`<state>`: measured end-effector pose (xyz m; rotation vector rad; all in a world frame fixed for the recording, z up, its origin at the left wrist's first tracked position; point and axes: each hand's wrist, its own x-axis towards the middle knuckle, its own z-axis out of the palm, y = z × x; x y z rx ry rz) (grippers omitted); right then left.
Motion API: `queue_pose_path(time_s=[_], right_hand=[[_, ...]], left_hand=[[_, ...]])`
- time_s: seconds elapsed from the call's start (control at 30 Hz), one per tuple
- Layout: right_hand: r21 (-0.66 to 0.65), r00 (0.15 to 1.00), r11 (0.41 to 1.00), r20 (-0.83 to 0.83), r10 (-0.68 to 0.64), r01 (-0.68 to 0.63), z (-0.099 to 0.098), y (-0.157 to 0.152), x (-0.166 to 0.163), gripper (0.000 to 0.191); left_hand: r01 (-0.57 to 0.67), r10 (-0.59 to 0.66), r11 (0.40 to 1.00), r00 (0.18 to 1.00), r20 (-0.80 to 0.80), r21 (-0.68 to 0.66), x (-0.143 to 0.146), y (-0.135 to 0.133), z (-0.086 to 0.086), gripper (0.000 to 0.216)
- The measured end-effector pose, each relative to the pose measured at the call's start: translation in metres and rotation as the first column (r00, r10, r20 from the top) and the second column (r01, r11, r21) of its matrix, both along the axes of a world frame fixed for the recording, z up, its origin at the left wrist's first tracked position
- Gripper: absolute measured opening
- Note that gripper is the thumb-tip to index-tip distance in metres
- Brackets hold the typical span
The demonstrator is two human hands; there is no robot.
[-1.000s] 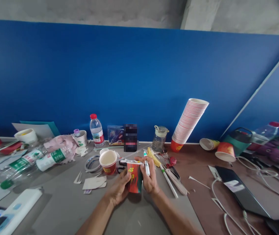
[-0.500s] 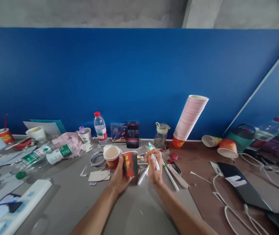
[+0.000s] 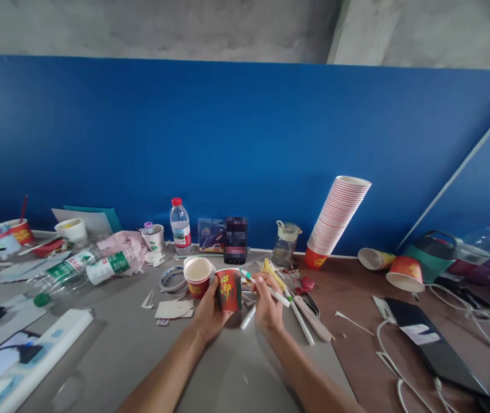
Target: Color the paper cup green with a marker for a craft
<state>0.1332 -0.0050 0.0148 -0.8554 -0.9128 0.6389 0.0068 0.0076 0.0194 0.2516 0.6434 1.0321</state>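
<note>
My left hand [image 3: 209,316] is wrapped round a red paper cup [image 3: 228,291] with yellow lettering and dark streaks down its side. In my right hand [image 3: 269,310] is a white marker [image 3: 280,297], lying slantwise with its teal end toward the cup's right edge. Whether that end touches the cup I cannot tell. Just behind my left hand stands another red paper cup [image 3: 197,285], white inside. Several more markers [image 3: 300,321] lie to the right of my right hand, and one white marker [image 3: 248,317] lies between the two hands.
A tall leaning stack of paper cups [image 3: 338,215] stands at the back right. Behind my hands are a phone [image 3: 235,241], a glass jar [image 3: 286,244] and a water bottle [image 3: 180,229]. A power strip [image 3: 51,355] lies left, a dark phone with cables [image 3: 434,338] right.
The marker in my right hand has swung from nearly upright to a slant, its teal end now at the cup's right side. The cup has turned slightly in my left hand.
</note>
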Motion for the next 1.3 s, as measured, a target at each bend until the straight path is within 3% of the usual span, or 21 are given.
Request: queue_pose_path(time_s=[0.17, 0.4, 0.73, 1.3], right_hand=[[-0.011, 0.987, 0.997, -0.143, 0.074, -0.077, -0.0009, 0.0019, -0.0023, 0.025], [-0.028, 0.997, 0.998, 0.05, 0.06, -0.059, 0.0016, -0.0034, 0.0004, 0.025], [-0.019, 0.985, 0.998, 0.156, 0.067, -0.065, 0.0009, -0.0029, 0.0044, 0.023], [-0.075, 0.981, 0.985, 0.11, 0.16, -0.153, 0.0045, -0.0073, 0.0032, 0.028]], left_hand=[[-0.005, 0.005, 1.0, 1.0, 0.017, 0.008, 0.0002, -0.0001, -0.0002, 0.037], [0.021, -0.02, 1.0, 0.999, -0.035, 0.01, -0.0004, -0.0019, -0.0001, 0.04], [0.023, -0.022, 1.0, 0.999, -0.038, 0.018, 0.0012, -0.0026, 0.0023, 0.035], [0.012, -0.012, 1.0, 1.0, -0.016, 0.022, 0.0015, -0.0027, 0.0029, 0.033]])
